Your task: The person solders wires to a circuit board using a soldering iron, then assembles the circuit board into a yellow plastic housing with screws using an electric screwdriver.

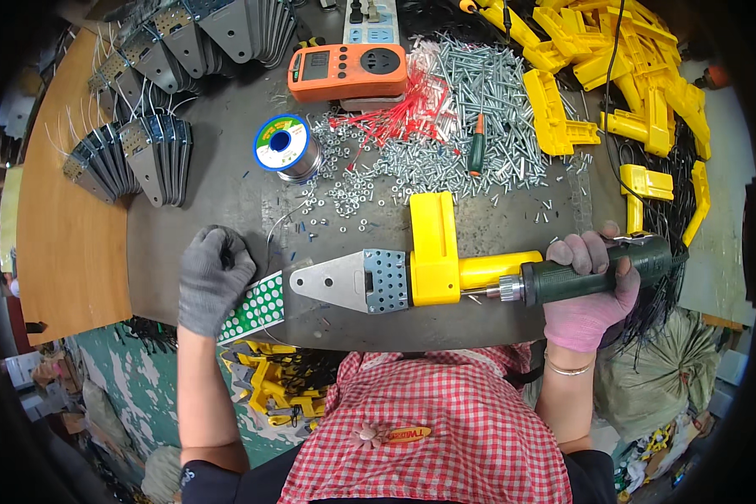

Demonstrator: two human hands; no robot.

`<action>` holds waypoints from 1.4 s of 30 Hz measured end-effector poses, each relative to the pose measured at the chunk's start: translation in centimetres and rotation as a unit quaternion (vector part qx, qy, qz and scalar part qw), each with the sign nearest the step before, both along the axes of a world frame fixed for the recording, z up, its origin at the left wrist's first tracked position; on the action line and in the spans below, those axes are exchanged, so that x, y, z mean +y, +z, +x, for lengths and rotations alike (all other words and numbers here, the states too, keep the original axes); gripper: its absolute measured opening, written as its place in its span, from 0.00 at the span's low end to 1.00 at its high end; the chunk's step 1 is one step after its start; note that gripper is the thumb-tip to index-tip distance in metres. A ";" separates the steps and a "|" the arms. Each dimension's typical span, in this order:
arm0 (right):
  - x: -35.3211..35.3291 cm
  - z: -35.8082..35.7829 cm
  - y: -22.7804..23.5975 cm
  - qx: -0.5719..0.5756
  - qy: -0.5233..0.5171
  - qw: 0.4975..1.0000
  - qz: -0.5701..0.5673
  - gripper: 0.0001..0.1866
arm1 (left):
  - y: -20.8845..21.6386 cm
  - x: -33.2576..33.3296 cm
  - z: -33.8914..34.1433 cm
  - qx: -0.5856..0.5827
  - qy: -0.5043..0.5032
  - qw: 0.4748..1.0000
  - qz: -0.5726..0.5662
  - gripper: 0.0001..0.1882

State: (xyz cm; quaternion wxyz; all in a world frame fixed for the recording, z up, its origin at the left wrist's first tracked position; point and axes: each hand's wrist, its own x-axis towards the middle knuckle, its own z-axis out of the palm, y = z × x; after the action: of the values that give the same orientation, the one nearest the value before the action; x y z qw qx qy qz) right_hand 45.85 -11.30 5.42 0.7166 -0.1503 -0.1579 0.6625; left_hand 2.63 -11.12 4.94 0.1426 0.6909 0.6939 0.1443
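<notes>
My right hand (pixel 592 290), in a pink and grey glove, wraps round a dark green electric screwdriver (pixel 596 270). The driver's bit points left, against or close to the lower edge of a yellow plastic housing (pixel 435 281). That housing has a yellow tubular handle and is joined to a perforated plate and a tapered grey metal plate (pixel 332 283). My left hand (pixel 214 281), in a grey glove, is closed with its fingers curled; what they hold, if anything, is hidden. Beside it lies a green sheet of round white stickers (pixel 260 307), partly under the glove.
Loose screws (pixel 504 109) and nuts (pixel 332 160) heap beyond the housing, with a small screwdriver (pixel 477 147) on them. Nearby stand a solder wire spool (pixel 284 143) and an orange meter (pixel 344 71). Metal plates (pixel 155 160) fill the far left, yellow housings (pixel 647 76) the far right.
</notes>
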 end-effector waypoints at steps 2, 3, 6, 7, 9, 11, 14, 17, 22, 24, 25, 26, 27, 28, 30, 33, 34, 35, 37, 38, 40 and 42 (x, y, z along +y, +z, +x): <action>0.0 -0.2 -0.1 0.001 -0.008 1.000 -0.003 0.19 | 0.9 -1.2 3.7 -0.169 0.043 0.980 0.093 0.07; 0.0 -0.2 -0.1 0.002 -0.009 1.000 -0.006 0.19 | 1.2 -1.9 5.9 -0.236 -0.007 0.965 0.110 0.08; 0.3 0.0 -0.1 0.011 -0.006 1.000 -0.002 0.20 | 1.0 -3.4 12.2 -0.323 -0.084 0.941 0.052 0.13; 0.4 0.0 -0.1 0.011 -0.003 1.000 0.000 0.20 | -0.6 -3.5 13.1 -0.288 -0.114 0.947 0.085 0.14; 0.5 -0.1 -0.2 0.013 0.005 1.000 0.000 0.19 | -2.3 -3.4 13.8 -0.297 -0.150 0.937 0.108 0.16; 0.3 -0.2 -0.2 0.011 0.003 1.000 -0.004 0.18 | -2.4 -3.2 13.8 -0.297 -0.165 0.934 0.113 0.15; -0.1 -0.1 -0.2 0.016 -0.003 1.000 -0.008 0.18 | -2.5 -3.2 13.6 -0.309 -0.174 0.929 0.103 0.15; -0.4 -0.3 0.1 0.017 -0.016 1.000 -0.011 0.18 | -2.2 -3.1 13.8 -0.332 -0.166 0.925 0.076 0.14; -0.5 -0.8 0.2 0.038 -0.020 0.999 -0.011 0.18 | -2.1 -2.7 14.0 -0.335 -0.165 0.924 0.078 0.15; -0.6 -0.8 0.1 0.038 -0.026 0.999 -0.013 0.18 | -2.3 -2.7 14.0 -0.329 -0.163 0.927 0.070 0.14; -0.7 -0.8 0.1 0.038 -0.027 0.999 -0.013 0.18 | -2.3 -2.8 14.0 -0.330 -0.164 0.927 0.070 0.14; -0.7 -0.7 0.1 0.034 -0.026 0.999 -0.008 0.17 | -2.3 -2.9 13.9 -0.353 -0.151 0.922 0.052 0.14; -0.7 -0.7 0.1 0.030 -0.026 0.999 -0.002 0.17 | -2.2 -3.0 13.9 -0.377 -0.138 0.915 0.034 0.14; -0.7 -0.6 0.0 0.030 -0.025 0.999 -0.002 0.17 | -2.3 -2.9 13.8 -0.377 -0.138 0.915 0.034 0.14; -0.7 -0.7 -0.2 0.035 -0.023 0.999 -0.010 0.17 | -2.6 -2.9 13.6 -0.378 -0.165 0.909 0.059 0.14; -0.8 -0.7 0.0 0.029 -0.027 0.999 -0.006 0.17 | -2.3 -3.1 13.7 -0.399 -0.147 0.904 0.044 0.13; -0.7 -0.7 0.0 0.029 -0.026 0.999 -0.005 0.17 | -2.4 -3.2 13.7 -0.399 -0.147 0.904 0.044 0.13; -0.7 -0.7 -0.1 0.030 -0.021 0.999 -0.001 0.17 | -2.5 -3.3 13.7 -0.396 -0.150 0.905 0.042 0.13; -0.6 -0.6 -0.2 0.031 -0.016 0.999 0.003 0.17 | -2.4 -3.3 13.7 -0.393 -0.154 0.906 0.039 0.13; -0.6 -0.5 -0.3 0.029 -0.013 0.999 0.004 0.17 | -2.2 -3.2 13.7 -0.393 -0.155 0.906 0.036 0.13; -0.6 -0.5 -0.3 0.027 -0.010 1.000 0.006 0.17 | -2.0 -3.1 13.7 -0.393 -0.156 0.906 0.033 0.13; -0.7 -0.6 -0.3 0.032 -0.019 0.999 0.003 0.18 | -1.9 -3.1 13.8 -0.387 -0.171 0.905 0.044 0.13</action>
State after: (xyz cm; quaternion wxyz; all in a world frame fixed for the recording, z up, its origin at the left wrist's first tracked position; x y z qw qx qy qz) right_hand 45.24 -12.04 5.08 0.7338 -0.1303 -0.1340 0.6532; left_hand 16.39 -14.22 3.08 0.3922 0.6940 0.4485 0.4042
